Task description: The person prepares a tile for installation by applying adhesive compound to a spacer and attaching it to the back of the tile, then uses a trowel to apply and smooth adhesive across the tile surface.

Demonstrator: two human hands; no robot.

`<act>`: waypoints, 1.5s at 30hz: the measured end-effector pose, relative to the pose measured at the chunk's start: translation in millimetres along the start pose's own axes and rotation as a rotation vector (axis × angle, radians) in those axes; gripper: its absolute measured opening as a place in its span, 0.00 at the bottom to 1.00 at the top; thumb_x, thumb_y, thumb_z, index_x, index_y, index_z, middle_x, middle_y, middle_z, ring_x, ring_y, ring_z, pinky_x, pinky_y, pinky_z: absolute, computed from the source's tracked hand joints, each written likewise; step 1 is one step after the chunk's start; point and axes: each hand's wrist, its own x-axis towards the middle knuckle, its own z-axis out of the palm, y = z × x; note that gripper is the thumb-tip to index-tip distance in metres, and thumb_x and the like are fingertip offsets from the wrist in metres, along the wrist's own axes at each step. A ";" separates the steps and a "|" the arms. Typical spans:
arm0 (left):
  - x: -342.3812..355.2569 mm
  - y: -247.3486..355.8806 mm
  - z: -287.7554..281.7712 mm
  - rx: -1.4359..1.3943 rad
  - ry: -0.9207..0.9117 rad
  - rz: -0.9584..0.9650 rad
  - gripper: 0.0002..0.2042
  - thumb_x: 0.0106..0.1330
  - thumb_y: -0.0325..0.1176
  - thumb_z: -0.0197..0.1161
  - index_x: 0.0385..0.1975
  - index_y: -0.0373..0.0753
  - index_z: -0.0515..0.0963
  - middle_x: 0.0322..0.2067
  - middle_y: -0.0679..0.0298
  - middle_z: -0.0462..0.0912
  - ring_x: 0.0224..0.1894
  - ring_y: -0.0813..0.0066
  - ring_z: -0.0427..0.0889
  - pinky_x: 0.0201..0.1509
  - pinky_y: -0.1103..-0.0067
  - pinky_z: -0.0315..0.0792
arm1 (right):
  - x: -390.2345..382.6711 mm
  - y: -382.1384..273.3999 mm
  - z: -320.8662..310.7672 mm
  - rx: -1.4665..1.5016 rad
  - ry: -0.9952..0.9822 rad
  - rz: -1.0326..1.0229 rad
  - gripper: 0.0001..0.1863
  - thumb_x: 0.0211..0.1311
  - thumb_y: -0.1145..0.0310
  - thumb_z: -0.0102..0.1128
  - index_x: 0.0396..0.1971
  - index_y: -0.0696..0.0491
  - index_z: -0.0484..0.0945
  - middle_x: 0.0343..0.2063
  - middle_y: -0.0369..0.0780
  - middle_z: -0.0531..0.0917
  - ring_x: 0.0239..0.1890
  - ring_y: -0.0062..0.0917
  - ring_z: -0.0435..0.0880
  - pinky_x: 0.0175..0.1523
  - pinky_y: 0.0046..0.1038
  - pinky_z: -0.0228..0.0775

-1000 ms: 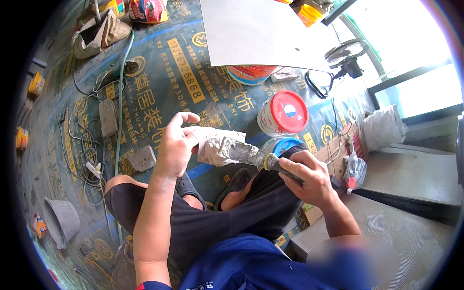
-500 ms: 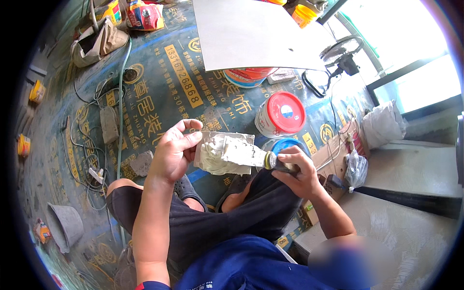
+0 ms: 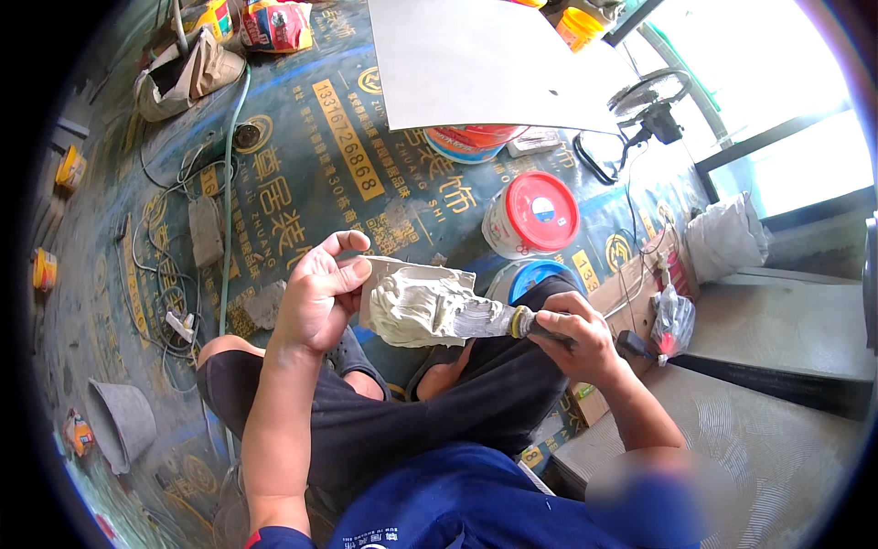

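Paste-coated plate (image 3: 416, 305) in front of me, long axis roughly left–right. My left hand (image 3: 318, 297), nearer, pinches its left edge; my right hand (image 3: 583, 335), closed round a putty knife (image 3: 519, 322), sits farther right, blade overlapping the plate's right end.

A navy shirt (image 3: 457, 494) with white print (image 3: 373, 538) is worn with black shorts (image 3: 393, 435) and 2 dark clogs (image 3: 351, 357)
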 end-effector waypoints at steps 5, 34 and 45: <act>0.2 -0.6 -0.4 0.005 0.002 -0.003 0.12 0.64 0.23 0.58 0.45 0.36 0.67 0.32 0.59 0.82 0.31 0.75 0.82 0.35 0.81 0.77 | -6.1 0.8 -9.3 -0.038 -0.020 0.011 0.23 0.44 0.80 0.71 0.43 0.51 0.76 0.33 0.42 0.78 0.30 0.33 0.81 0.33 0.29 0.74; 8.1 -10.8 -19.9 -0.181 -0.049 -0.005 0.08 0.66 0.24 0.55 0.43 0.37 0.68 0.36 0.53 0.81 0.37 0.66 0.83 0.42 0.77 0.77 | 2.7 13.6 0.5 1.204 -0.298 0.860 0.20 0.65 0.56 0.55 0.40 0.61 0.76 0.22 0.39 0.77 0.18 0.12 0.65 0.20 0.14 0.51; 7.6 7.0 -20.4 -0.115 0.048 0.066 0.06 0.67 0.25 0.54 0.42 0.39 0.68 0.33 0.61 0.80 0.34 0.72 0.82 0.39 0.79 0.76 | -24.4 17.8 -14.7 1.078 -0.118 0.882 0.20 0.65 0.54 0.53 0.39 0.59 0.76 0.22 0.39 0.77 0.18 0.14 0.68 0.19 0.15 0.54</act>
